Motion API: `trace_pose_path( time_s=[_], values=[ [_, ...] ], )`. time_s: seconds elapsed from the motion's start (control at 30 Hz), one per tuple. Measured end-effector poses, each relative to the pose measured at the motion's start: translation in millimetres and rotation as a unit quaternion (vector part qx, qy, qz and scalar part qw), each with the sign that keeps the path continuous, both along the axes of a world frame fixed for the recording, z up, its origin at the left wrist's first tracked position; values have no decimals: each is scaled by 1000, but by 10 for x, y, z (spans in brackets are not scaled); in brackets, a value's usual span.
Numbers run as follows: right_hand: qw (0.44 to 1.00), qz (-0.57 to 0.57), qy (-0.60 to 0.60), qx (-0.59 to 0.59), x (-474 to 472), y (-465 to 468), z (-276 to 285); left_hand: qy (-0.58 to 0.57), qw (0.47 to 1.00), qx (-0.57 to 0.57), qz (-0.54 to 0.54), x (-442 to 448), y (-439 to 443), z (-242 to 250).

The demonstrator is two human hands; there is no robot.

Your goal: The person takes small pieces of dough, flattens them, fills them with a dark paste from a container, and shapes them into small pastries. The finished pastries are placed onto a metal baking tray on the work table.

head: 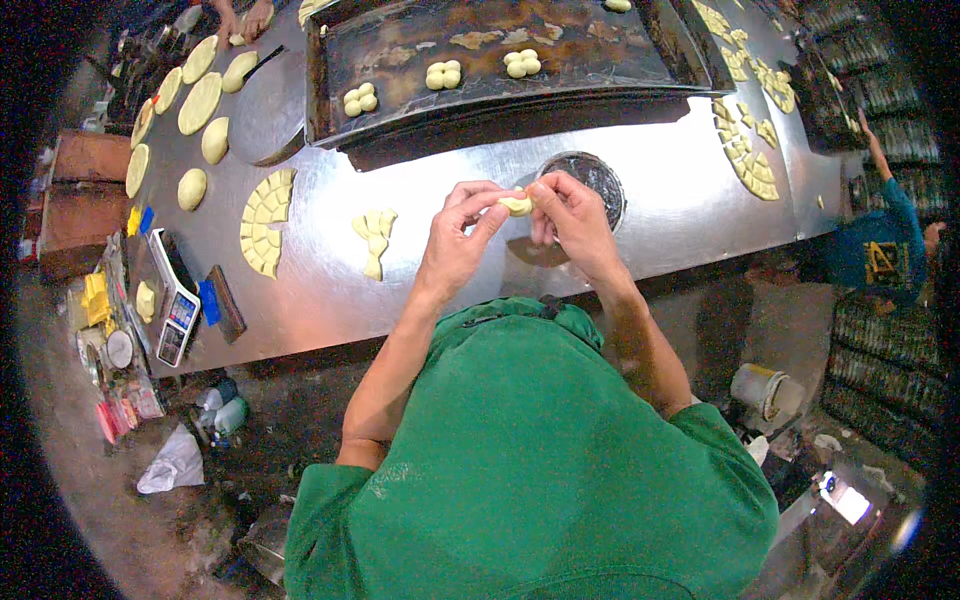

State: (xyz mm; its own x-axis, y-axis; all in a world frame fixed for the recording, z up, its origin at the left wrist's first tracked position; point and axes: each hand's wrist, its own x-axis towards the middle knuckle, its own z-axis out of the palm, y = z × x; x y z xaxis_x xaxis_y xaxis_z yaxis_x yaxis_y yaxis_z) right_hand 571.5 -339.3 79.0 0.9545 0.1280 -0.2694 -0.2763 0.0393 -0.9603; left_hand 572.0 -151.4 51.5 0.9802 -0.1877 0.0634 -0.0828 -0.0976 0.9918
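Between the fingertips of my left hand (469,229) and my right hand (574,217) is a small piece of pale yellow dough (516,205). Both hands grip it above the steel table. Behind my right hand stands a round bowl (613,187) with dark contents, partly hidden by the hand. A few cut dough wedges (375,236) lie left of my left hand, and farther left is a half disc of dough (266,225) cut into pieces. Beyond my hands, a dark baking tray (480,112) holds several clusters of dough balls (443,75).
At the left are a round metal plate (270,112), flattened dough discs (200,103), a dough ball (192,189) and a digital scale (177,307). More cut dough (750,161) lies at the right. Another person's hands (255,21) work at the far left; a person in blue (877,247) stands right.
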Motion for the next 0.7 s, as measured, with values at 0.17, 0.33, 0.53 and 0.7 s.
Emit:
trace_pose_path(
  time_s=[0.17, 0.33, 0.53, 0.7],
  values=[
    [949, 29, -286, -132, -163, 246, 103, -63, 990, 71, 101, -192, 127, 36],
    [950, 66, -274, -136, -487, 680, 313, 35, 973, -140, 179, -401, 242, 401],
    [953, 88, -246, -154, -558, 1213, 287, 90, 982, -63, 154, -654, 864, 329],
    [993, 45, -72, 88, -387, 1640, 204, -41, 989, -49, 130, -851, 1266, 285]
  ],
)
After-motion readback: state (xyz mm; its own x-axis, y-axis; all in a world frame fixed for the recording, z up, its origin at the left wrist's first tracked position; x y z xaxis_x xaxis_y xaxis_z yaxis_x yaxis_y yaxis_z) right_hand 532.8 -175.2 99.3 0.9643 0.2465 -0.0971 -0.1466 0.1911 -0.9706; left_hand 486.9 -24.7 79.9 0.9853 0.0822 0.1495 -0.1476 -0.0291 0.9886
